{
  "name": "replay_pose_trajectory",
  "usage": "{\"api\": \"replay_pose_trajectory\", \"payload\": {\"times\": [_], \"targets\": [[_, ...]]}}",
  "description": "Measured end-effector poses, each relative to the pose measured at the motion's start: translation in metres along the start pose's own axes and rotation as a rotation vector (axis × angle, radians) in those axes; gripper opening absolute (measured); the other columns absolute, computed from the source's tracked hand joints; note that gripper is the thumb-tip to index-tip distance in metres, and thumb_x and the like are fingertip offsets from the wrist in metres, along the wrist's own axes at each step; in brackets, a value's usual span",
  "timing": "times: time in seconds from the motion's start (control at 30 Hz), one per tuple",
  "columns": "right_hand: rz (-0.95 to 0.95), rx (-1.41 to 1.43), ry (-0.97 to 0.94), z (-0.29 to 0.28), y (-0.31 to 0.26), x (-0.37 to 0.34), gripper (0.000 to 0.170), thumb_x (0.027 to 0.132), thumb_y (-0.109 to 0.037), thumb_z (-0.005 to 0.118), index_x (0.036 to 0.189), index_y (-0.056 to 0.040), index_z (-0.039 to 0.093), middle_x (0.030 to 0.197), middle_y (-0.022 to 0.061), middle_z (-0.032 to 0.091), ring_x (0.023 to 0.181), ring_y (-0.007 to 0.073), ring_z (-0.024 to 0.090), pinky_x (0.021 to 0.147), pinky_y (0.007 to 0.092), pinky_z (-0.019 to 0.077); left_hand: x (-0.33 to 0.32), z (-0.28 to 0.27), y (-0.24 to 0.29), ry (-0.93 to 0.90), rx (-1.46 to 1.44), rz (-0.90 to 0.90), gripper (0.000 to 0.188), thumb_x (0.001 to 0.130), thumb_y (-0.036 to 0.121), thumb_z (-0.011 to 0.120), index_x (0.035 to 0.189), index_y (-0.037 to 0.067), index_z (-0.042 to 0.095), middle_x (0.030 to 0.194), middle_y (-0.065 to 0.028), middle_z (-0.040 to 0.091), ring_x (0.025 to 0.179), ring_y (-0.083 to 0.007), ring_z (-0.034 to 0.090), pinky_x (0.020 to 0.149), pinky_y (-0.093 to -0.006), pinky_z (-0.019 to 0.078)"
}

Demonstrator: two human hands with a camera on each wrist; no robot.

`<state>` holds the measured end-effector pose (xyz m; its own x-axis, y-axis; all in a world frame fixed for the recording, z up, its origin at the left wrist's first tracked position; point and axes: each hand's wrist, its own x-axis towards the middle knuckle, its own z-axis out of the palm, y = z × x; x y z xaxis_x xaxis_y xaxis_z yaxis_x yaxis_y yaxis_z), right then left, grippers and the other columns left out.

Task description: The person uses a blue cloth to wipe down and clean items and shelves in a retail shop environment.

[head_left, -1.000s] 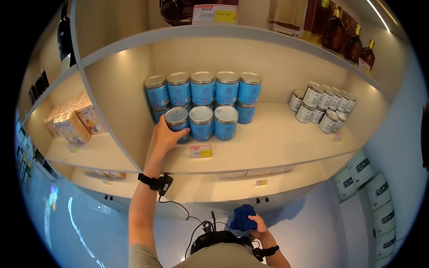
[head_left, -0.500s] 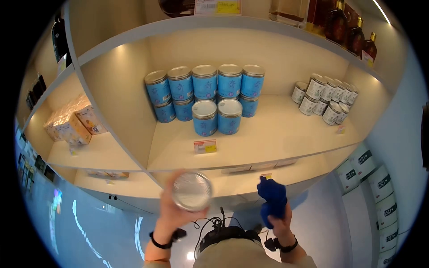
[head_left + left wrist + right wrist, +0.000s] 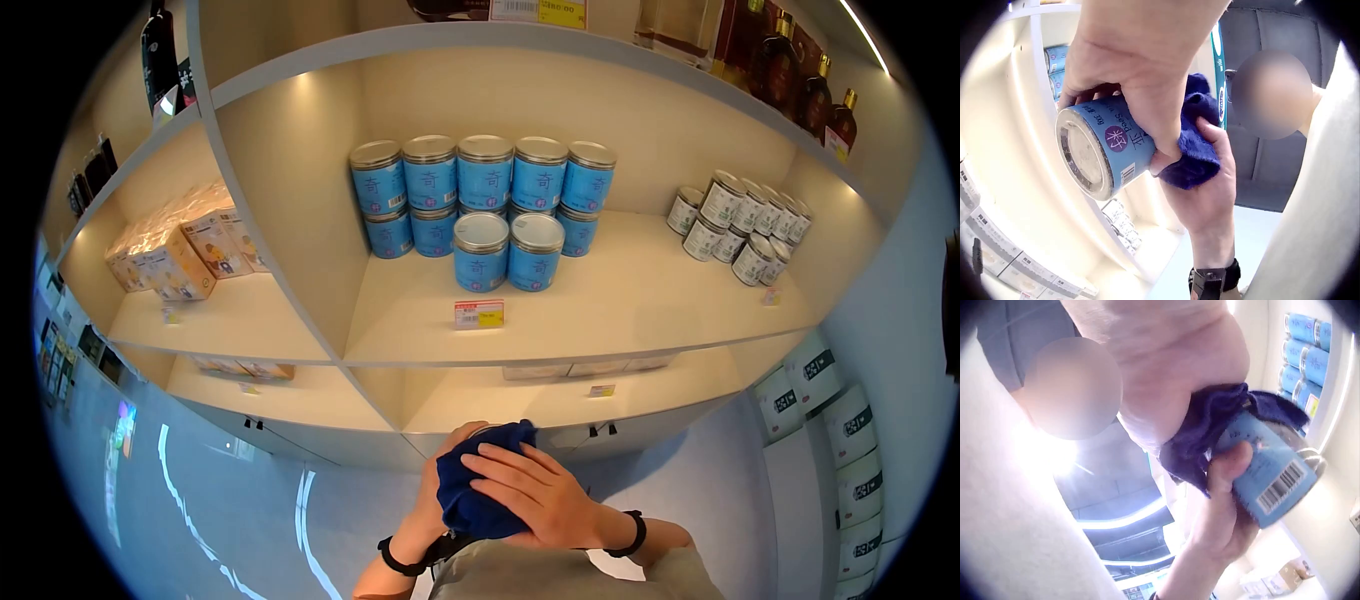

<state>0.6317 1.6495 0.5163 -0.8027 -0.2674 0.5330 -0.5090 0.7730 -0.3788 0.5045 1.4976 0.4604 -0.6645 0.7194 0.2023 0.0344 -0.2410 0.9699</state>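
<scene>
My left hand (image 3: 430,502) grips a blue can (image 3: 1100,142), its fingers and thumb round the label in the left wrist view. The can is tilted, with its metal base facing that camera. A dark blue cloth (image 3: 470,505) covers its other end, so the lid is hidden. My right hand (image 3: 550,498) holds the cloth against the can, fingers spread across it in the head view and thumb on the cloth in the left wrist view. Both hands are close together in front of my body, below the shelf's front edge.
Several matching blue cans (image 3: 482,265) stand stacked on the shelf (image 3: 620,310), behind a price tag (image 3: 479,314). Small white cans (image 3: 735,215) are stacked at its right end. Bottles (image 3: 815,95) line the shelf above. White boxes (image 3: 850,430) are piled at right.
My left hand took the front left blue can off the shelf and brought it down to my body. My right hand moved inward and laid the cloth over the can's end.
</scene>
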Motion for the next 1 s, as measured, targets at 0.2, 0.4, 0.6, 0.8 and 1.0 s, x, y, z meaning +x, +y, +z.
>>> {"api": "replay_pose_trajectory", "payload": {"times": [0.2,0.4,0.6,0.8,1.0], "targets": [[0.362,0.709,0.322,-0.002,0.034,-0.011,0.063,0.080,0.000,0.061,0.139,0.0040,0.042,0.148,0.0169,0.048,0.141,0.0337,0.043,0.116,0.0421,0.0322,0.000,0.014,-0.003,0.080,0.356,0.309,0.097,0.055,0.032,0.095,0.132,-0.002,0.049,0.124,-0.0172,0.060,0.115,-0.0271,0.060,0.100,-0.0388,0.0471],[0.390,1.074,0.497,0.053,0.034,-0.039,0.063,0.097,-0.007,0.042,0.155,0.0028,0.021,0.156,0.0148,0.036,0.141,0.0262,0.040,0.120,0.0387,0.0248,0.007,0.024,-0.015,0.199,0.072,0.488,0.095,0.066,0.033,0.090,0.135,-0.001,0.034,0.125,-0.0196,0.054,0.111,-0.0281,0.057,0.098,-0.0412,0.0464],[0.377,2.240,0.441,0.078,0.054,-0.059,0.051,0.105,-0.033,0.037,0.147,-0.0043,0.042,0.149,0.0094,0.049,0.136,0.0242,0.047,0.115,0.0405,0.0346,0.012,0.049,-0.023,0.149,0.160,0.563,0.102,0.062,0.031,0.094,0.137,0.002,0.031,0.125,-0.0211,0.054,0.114,-0.0305,0.058,0.097,-0.0425,0.0470],[0.621,2.053,0.515,0.054,0.034,-0.042,0.056,0.107,-0.039,0.033,0.153,-0.0077,0.034,0.154,0.0069,0.043,0.140,0.0223,0.041,0.116,0.0417,0.0329,0.024,0.045,-0.010,0.170,0.268,0.677,0.106,0.061,0.029,0.096,0.139,0.003,0.030,0.129,-0.0229,0.052,0.117,-0.0335,0.058,0.100,-0.0443,0.0469],[0.544,2.054,0.425,0.088,0.065,-0.104,0.053,0.104,-0.033,0.043,0.147,-0.0020,0.040,0.147,0.0106,0.050,0.135,0.0253,0.048,0.116,0.0411,0.0340,0.043,-0.006,-0.004,0.195,0.411,0.516,0.110,0.069,0.018,0.092,0.150,0.001,0.019,0.139,-0.0174,0.048,0.130,-0.0277,0.049,0.108,-0.0433,0.0416]]}}
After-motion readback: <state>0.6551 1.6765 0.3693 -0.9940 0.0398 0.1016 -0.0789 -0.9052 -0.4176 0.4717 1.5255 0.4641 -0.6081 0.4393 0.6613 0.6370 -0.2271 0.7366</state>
